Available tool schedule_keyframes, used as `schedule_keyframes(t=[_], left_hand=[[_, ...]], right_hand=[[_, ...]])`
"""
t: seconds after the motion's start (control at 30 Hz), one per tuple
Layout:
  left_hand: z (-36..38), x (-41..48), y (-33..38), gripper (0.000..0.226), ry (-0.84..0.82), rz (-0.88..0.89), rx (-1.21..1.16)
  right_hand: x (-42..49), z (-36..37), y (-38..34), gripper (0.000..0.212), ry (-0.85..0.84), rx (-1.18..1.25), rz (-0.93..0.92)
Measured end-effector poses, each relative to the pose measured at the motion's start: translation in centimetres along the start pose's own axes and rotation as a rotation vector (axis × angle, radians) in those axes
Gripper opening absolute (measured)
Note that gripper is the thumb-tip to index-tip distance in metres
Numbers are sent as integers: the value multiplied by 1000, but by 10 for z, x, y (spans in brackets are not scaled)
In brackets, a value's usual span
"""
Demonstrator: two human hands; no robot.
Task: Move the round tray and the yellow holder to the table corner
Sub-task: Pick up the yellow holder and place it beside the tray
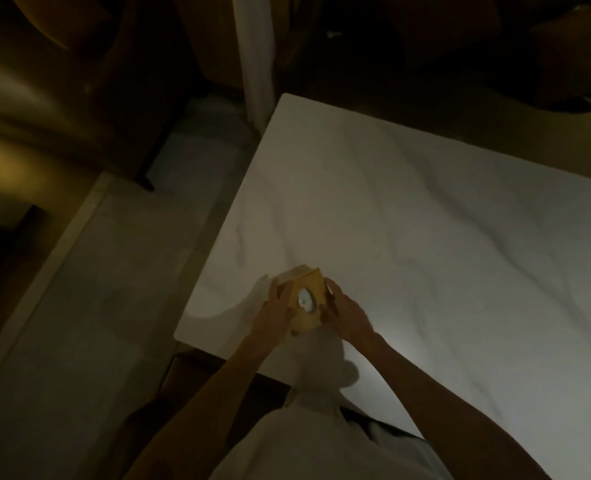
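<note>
A yellow holder (308, 289), box-shaped with an oval opening that shows something white inside, sits near the white table's (425, 220) near-left corner. My left hand (275, 308) grips its left side. My right hand (344, 311) grips its right side. Both hands hold it at the table surface; I cannot tell whether it rests on the top or hangs just above it. No round tray shows in the view.
The table's left edge (231, 216) runs beside a pale tiled floor (89, 323). A white post (254, 57) stands past the far-left corner. Dark furniture (79, 98) fills the upper left. The scene is dim.
</note>
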State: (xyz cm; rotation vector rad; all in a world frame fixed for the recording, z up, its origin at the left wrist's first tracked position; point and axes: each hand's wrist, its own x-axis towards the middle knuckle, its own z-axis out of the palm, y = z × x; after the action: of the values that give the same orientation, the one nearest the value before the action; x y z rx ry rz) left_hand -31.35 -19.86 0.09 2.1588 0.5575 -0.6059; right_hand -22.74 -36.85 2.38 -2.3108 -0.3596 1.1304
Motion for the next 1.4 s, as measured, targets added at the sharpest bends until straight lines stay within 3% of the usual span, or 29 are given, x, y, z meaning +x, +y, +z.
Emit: schedule_keyframes(t=[0.1,0.17,0.3,0.37,0.47,0.7,0.83,0.93,1.1,1.27,1.4], left_hand=[[-7,3,8,75,-26,-49,-88],[-8,12,2,56,-40,-98,-158],[24,60,-62,73,17,-143,-268],[10,44,-29,74,7,-198,-229],[-9,16,27,59,41,-188,-117],[28,13,85,62,5,-159,5],[69,22,125,63,-3,-116,-81],[123,56,136,89,41,-99,-131],[173,2,287,51,56,-50,-22],[258,-2,397,55,56,-23,85],[326,-6,479,51,-1,121,207]], right_hand=[[1,0,1,67,1,62,-3],[2,2,3,64,6,98,2],[1,9,8,61,55,186,-25],[-4,9,3,56,77,244,-8],[-10,4,-6,54,75,277,18],[-18,-24,26,79,35,-23,37],[-33,-55,69,82,104,-37,48],[-50,-83,113,80,197,1,54],[-96,-145,202,83,314,57,51],[-151,-222,291,79,433,60,64],[-203,-282,364,82,501,103,196]])
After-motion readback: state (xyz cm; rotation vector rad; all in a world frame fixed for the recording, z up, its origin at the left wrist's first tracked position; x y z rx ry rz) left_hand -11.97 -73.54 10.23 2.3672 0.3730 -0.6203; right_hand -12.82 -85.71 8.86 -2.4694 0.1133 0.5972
